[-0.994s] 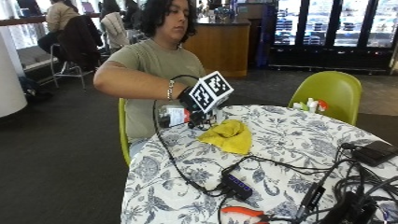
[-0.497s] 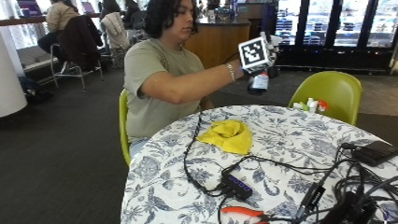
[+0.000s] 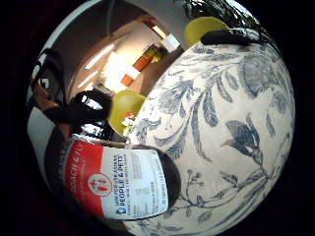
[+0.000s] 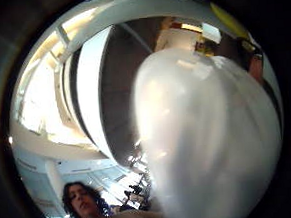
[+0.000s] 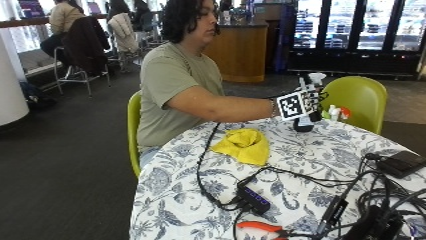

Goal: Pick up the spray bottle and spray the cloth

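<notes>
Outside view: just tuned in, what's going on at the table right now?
A seated person's gloved right hand grips the spray bottle, holding it upright over the far side of the floral tablecloth. The yellow cloth lies crumpled on the table, nearer the person and apart from the bottle. Whether any spray has landed on it cannot be told.

Round counter under white cloth with blue floral print (image 5: 313,165). Two lime-green plastic chairs (image 5: 359,97). Dark grey carpeted floor (image 5: 66,165). Brown wooden bar counter (image 5: 239,52). Black glass-door refrigerators (image 5: 359,30), lit inside. Bright windows (image 5: 20,35) behind metal stools.
</notes>
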`<state>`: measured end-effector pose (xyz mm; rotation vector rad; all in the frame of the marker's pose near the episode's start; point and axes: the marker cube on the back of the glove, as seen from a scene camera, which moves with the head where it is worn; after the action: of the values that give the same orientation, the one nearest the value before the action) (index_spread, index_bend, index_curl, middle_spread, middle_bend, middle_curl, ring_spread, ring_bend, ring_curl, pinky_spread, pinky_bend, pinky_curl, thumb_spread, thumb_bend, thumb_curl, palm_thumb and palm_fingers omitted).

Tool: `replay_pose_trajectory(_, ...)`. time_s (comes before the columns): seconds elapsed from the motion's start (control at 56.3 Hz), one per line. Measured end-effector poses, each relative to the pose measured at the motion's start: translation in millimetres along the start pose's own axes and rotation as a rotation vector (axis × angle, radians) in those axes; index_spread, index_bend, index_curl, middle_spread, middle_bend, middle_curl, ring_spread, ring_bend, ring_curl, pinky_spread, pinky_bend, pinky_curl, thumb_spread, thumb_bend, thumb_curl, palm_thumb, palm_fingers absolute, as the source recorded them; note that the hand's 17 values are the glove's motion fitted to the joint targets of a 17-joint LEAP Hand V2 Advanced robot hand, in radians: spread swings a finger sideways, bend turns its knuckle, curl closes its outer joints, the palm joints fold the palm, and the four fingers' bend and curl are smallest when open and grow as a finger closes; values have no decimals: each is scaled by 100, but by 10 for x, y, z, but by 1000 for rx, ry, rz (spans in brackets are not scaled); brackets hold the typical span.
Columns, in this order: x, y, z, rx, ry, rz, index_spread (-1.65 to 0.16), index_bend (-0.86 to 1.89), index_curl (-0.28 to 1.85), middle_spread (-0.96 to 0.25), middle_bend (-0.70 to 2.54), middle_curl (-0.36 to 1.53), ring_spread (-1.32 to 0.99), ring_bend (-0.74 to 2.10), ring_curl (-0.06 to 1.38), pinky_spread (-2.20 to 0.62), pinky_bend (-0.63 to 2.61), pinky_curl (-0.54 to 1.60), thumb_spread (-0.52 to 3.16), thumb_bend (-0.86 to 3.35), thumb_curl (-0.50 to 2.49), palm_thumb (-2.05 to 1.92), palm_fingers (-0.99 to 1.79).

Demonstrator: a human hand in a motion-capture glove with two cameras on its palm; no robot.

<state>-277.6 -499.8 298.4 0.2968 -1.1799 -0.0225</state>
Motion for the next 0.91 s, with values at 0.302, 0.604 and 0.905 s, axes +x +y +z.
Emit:
replay_pose_trajectory(0.302,33,18,-8,45,20,-22,-24,17,58,-11,53,55,-15,65,47,-22,45,40,58,-3,80,103,129)
replay_pose_trajectory(0.604,-13,334,-185,-233,44,142,-26,16,54,-10,47,52,-14,58,44,-15,42,38,75,-4,74,95,109)
replay_pose_trajectory(0.905,-348,1205,-1385,-499,509,-107,-32,10,37,-2,24,42,-8,36,36,17,41,36,98,-5,53,70,39)
